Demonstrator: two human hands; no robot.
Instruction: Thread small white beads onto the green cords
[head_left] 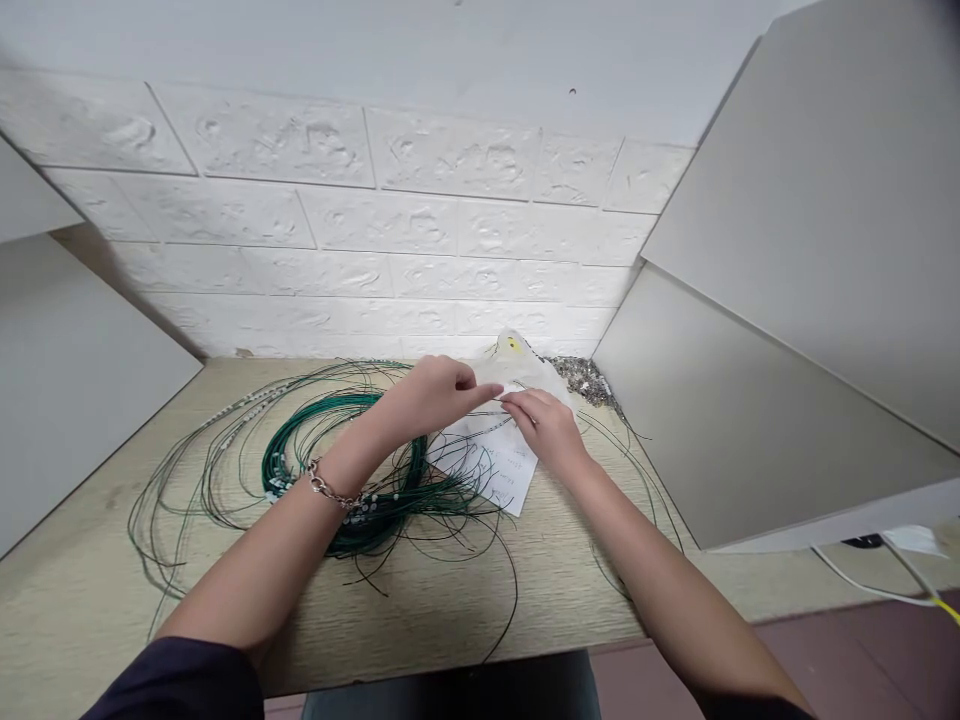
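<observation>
My left hand (439,395), with a chain bracelet on the wrist, is pinched closed over the paper. Its fingertips meet those of my right hand (547,430), also pinched. A thin dark green wire (491,402) seems to run between the two, its ends hidden by the fingers. Below and left of my hands lies a coiled bundle of green wires (281,440) with small white pieces on it and many loose ends. Under the wire ends is a white sheet with handwriting (517,480).
A crumpled clear plastic bag (510,345) and a pile of small dark and silvery bits (589,380) lie by the white brick-patterned wall (420,230). Pale panels flank the wooden table (420,630). Loose wires curve across its right side; white cables (862,585) lie at far right.
</observation>
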